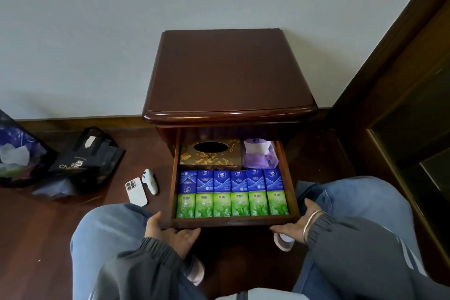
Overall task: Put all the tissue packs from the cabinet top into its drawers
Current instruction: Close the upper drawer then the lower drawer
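Head view: the left hand (170,231) cups the near left corner of the pulled-out dark wooden drawer (233,221), thumb up on the corner and fingers curled beneath the front board, where their tips are hidden. The right hand (295,223), with a pale bangle at the wrist, grips the near right corner in the same manner, thumb on the side edge and fingers under the front.

Inside the drawer, six green tissue packs (232,203) stand in a row against the front board, with six blue tissue packs (231,181) in a row directly behind them. Behind those lie a gold patterned tissue box (210,157) with a dark oval opening and, at the right, a purple soft pack (259,154) partly shadowed by the cabinet body.

The glossy brown cabinet top (226,70) is bare. On the floor at the left lie a white phone (136,191), a white controller-like object (151,181) and a black bag (85,156) whose lettering is partly unreadable.
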The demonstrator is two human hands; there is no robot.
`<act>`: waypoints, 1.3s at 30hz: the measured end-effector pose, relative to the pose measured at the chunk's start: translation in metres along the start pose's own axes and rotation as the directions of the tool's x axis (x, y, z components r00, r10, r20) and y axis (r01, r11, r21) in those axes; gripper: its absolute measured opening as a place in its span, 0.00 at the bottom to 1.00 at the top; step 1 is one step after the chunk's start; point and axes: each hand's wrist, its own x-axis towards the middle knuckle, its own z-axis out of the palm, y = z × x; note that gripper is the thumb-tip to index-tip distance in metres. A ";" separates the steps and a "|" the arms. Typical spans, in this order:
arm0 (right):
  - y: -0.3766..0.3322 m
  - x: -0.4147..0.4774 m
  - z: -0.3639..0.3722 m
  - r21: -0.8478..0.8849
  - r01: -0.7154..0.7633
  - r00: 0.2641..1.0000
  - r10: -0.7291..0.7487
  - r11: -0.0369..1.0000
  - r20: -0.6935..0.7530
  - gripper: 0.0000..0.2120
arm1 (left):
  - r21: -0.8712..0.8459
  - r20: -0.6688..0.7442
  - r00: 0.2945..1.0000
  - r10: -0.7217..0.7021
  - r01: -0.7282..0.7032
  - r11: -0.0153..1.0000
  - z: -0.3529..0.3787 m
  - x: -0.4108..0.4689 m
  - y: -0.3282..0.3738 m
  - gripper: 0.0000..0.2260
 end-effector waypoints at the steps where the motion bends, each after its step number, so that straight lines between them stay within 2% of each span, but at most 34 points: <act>1: 0.000 0.000 0.000 0.078 -0.036 0.999 0.036 0.996 0.000 0.37 | 0.005 0.021 1.000 -0.003 0.003 1.000 0.002 -0.003 0.001 0.36; 6: 0.001 -0.006 0.006 0.171 -0.051 0.999 0.053 0.984 -0.006 0.39 | -0.021 0.029 1.000 0.008 -0.008 1.000 0.004 0.000 0.003 0.41; 10: 0.003 -0.009 0.010 0.157 -0.049 0.999 0.046 0.986 0.018 0.39 | -0.027 0.070 0.997 0.014 -0.012 1.000 0.002 0.002 0.006 0.43; 13: -0.006 -0.010 0.014 0.210 -0.032 0.990 0.002 0.977 0.143 0.38 | -0.012 0.131 0.990 0.042 -0.041 0.999 0.003 0.010 0.008 0.44; 15: -0.020 -0.010 0.024 0.233 0.015 0.983 -0.057 0.972 0.174 0.41 | 0.021 0.185 0.979 0.085 -0.091 0.996 0.017 0.020 0.013 0.42; 17: -0.032 -0.009 0.035 0.226 0.079 0.984 -0.112 0.971 0.135 0.42 | 0.054 0.195 0.974 0.111 -0.124 0.991 0.035 0.027 0.018 0.40; 21: -0.040 0.001 0.050 0.169 0.173 0.973 -0.194 0.970 0.121 0.37 | 0.043 0.250 0.952 0.177 -0.193 0.980 0.053 0.042 0.023 0.36; 28: -0.056 0.018 0.055 0.231 0.181 0.976 -0.204 0.956 0.077 0.37 | 0.046 0.267 0.946 0.185 -0.204 0.978 0.056 0.052 0.032 0.35; 39: -0.074 0.061 0.089 0.282 0.257 0.920 -0.323 0.924 0.220 0.37 | 0.100 0.335 0.919 0.209 -0.255 0.962 0.094 0.101 0.060 0.32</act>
